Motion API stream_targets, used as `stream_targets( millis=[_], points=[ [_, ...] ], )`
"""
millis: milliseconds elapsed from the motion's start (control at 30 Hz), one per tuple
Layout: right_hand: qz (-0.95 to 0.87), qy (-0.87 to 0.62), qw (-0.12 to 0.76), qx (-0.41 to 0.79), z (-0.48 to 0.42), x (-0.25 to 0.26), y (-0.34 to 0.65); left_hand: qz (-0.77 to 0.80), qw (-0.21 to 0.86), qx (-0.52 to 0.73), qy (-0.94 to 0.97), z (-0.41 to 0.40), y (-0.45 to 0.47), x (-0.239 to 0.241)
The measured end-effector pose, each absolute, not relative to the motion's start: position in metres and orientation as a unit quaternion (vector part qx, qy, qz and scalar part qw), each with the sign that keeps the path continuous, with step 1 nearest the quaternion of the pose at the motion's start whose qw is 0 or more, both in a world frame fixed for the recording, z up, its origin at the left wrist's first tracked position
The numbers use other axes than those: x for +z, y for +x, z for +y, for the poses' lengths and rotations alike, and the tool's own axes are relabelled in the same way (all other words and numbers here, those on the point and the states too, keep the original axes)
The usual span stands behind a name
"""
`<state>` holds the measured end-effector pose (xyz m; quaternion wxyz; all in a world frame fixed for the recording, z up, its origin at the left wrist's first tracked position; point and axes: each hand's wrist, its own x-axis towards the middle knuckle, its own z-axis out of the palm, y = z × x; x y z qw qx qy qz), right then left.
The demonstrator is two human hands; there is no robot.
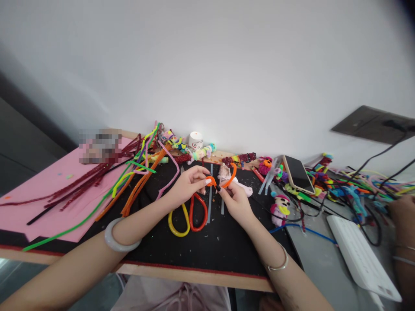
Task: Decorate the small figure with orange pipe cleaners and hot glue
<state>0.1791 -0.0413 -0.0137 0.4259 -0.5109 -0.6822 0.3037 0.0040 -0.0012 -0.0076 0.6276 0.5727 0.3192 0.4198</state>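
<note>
Between my two hands an orange pipe cleaner (pixel 233 173) is bent into a curl at its left end, while its other end arcs up to the right. My left hand (pixel 192 183) pinches the curled part with thumb and fingers. Close beside it, my right hand (pixel 234 196) grips the same pipe cleaner near the middle. Below the left hand lie scissors with one yellow and one red handle (pixel 198 212) on the black mat (pixel 194 252). Just behind the right hand is a pale pinkish object (pixel 244 186), partly hidden, whose kind I cannot make out.
Loose pipe cleaners (pixel 94 172) spread over pink sheets (pixel 35 190) at left. A white cup (pixel 195 140) stands by the wall. At right are a phone (pixel 298 172), a small pipe-cleaner doll (pixel 280 211), cables, a white power strip (pixel 359 255) and another person's hand (pixel 403 214).
</note>
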Motion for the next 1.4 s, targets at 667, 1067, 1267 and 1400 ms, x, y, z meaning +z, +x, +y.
stream_targets(
  millis=[667, 1067, 1267, 1400],
  points=[
    [-0.610, -0.490, 0.509, 0.360, -0.042, -0.009, 0.179, 0.314, 0.695, 0.366, 0.533, -0.004, 0.006, -0.005],
    [-0.644, -0.465, 0.513, 0.325, -0.040, -0.001, 0.181, 0.315, 0.696, 0.357, 0.537, -0.004, 0.005, -0.007],
    [-0.661, -0.456, 0.507, 0.313, -0.040, -0.001, 0.182, 0.311, 0.695, 0.354, 0.543, -0.003, 0.005, -0.007],
    [-0.675, -0.450, 0.503, 0.297, -0.040, -0.002, 0.182, 0.311, 0.693, 0.351, 0.548, -0.003, 0.004, -0.008]
  ],
)
